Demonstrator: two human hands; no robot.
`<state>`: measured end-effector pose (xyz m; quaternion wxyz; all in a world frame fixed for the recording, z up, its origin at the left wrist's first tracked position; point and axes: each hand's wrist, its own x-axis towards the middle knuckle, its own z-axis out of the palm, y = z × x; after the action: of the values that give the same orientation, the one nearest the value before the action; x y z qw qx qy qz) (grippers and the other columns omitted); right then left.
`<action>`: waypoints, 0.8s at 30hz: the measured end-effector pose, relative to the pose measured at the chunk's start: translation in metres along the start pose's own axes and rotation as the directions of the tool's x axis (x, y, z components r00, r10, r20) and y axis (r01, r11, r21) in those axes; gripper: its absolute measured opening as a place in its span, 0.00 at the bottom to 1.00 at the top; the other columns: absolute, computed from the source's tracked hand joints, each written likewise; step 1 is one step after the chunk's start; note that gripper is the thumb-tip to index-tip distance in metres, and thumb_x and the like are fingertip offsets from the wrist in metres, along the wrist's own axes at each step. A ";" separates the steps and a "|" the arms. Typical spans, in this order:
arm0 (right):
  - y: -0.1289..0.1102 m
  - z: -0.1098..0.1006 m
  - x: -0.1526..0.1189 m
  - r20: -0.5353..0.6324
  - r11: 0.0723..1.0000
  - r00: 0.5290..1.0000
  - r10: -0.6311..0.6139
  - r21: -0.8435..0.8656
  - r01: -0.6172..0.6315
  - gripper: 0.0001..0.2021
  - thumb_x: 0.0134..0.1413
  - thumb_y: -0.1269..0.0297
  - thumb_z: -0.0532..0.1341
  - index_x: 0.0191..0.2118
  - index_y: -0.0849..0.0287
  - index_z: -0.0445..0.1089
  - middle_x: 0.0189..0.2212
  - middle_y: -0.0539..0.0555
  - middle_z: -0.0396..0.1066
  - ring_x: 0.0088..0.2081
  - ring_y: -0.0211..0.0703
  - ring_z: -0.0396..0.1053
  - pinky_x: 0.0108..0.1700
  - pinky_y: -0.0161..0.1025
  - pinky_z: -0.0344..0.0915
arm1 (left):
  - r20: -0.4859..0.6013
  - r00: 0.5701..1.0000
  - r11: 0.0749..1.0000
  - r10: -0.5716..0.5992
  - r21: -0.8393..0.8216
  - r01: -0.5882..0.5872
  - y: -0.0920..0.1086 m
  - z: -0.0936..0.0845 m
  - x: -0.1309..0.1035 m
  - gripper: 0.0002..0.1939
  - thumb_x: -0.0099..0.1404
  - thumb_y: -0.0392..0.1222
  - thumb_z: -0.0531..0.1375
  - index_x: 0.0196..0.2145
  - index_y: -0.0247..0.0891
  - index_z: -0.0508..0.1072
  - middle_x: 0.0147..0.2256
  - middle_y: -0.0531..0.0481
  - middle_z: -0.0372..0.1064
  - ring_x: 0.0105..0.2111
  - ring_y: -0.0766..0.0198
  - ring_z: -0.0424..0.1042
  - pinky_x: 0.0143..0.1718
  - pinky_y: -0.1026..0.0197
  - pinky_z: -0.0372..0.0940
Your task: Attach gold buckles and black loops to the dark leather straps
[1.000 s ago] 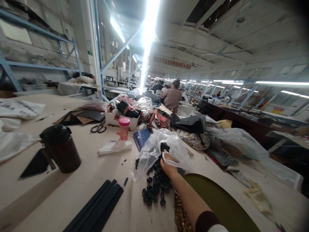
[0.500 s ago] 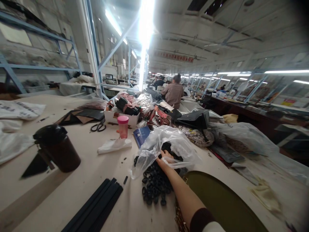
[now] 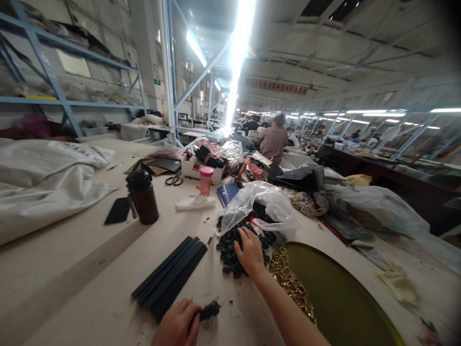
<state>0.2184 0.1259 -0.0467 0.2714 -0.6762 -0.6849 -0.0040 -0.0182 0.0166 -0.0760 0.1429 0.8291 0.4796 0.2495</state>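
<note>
My right hand (image 3: 250, 252) rests on a heap of small black ring-like pieces (image 3: 230, 257), its fingers stretched out and a little apart. The heap spills from a clear plastic bag (image 3: 268, 197) whose mouth faces me. Low in the view, my left hand (image 3: 180, 319) is closed, and a dark bunched piece (image 3: 209, 310) sticks out past its thumb and fingers; I cannot make out its exact kind. Beside it lies a stack of long black strips (image 3: 171, 271). Gold metal rings or buckles (image 3: 290, 281) line the edge of an olive-green round tray (image 3: 334, 293) at right.
A dark lidded bottle (image 3: 144, 199) and a black phone-like slab (image 3: 117, 210) stand at left. Beyond are a pink-lidded jar (image 3: 205, 181), scissors (image 3: 174, 180) and a blue booklet (image 3: 227, 193). A white cloth sack (image 3: 43, 178) covers the left side. A person (image 3: 273, 142) sits farther off.
My right hand has drawn back from inside the bag onto the heap. My left hand has come into view holding the dark piece. The camera view has turned left.
</note>
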 end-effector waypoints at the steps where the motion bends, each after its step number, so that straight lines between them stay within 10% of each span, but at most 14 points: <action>1: -0.008 -0.002 -0.018 0.010 0.999 0.999 -0.030 0.031 0.030 0.21 0.52 0.64 0.53 0.53 0.62 0.62 0.52 0.61 0.62 0.54 0.50 0.58 0.55 0.47 0.53 | 0.021 0.999 1.000 -0.026 0.007 0.026 0.004 -0.002 -0.001 0.09 0.62 0.36 0.51 0.36 0.43 0.70 0.32 0.50 0.70 0.33 0.62 0.71 0.36 0.62 0.66; 10: -0.023 0.008 -0.154 0.061 0.877 0.996 0.072 0.472 -0.092 0.14 0.54 0.65 0.52 0.46 0.58 0.67 0.45 0.58 0.69 0.48 0.48 0.65 0.50 0.46 0.63 | 0.046 0.996 0.997 -0.070 -0.015 0.071 0.013 -0.005 -0.009 0.10 0.63 0.35 0.50 0.36 0.40 0.70 0.33 0.49 0.68 0.35 0.60 0.67 0.38 0.59 0.63; 16: -0.012 0.004 -0.163 -0.043 0.757 0.932 0.360 0.597 -0.265 0.16 0.56 0.61 0.49 0.45 0.61 0.66 0.44 0.60 0.68 0.47 0.49 0.65 0.51 0.48 0.61 | 0.053 0.998 0.992 0.036 -0.122 -0.029 0.040 -0.007 0.002 0.10 0.64 0.36 0.49 0.37 0.40 0.70 0.32 0.49 0.68 0.34 0.62 0.68 0.34 0.63 0.63; 24: -0.018 0.003 -0.161 -0.013 0.781 0.954 0.300 0.578 -0.237 0.14 0.55 0.63 0.50 0.43 0.61 0.67 0.42 0.60 0.69 0.45 0.48 0.65 0.50 0.48 0.60 | 0.214 0.976 0.993 -0.033 0.116 0.008 0.035 -0.003 0.009 0.08 0.64 0.39 0.52 0.33 0.40 0.72 0.32 0.50 0.68 0.33 0.62 0.68 0.34 0.63 0.61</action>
<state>0.1909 -0.0238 -0.1033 0.4940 -0.6535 -0.5360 0.2041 0.0095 0.0069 -0.0539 0.1489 0.8530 0.4834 0.1287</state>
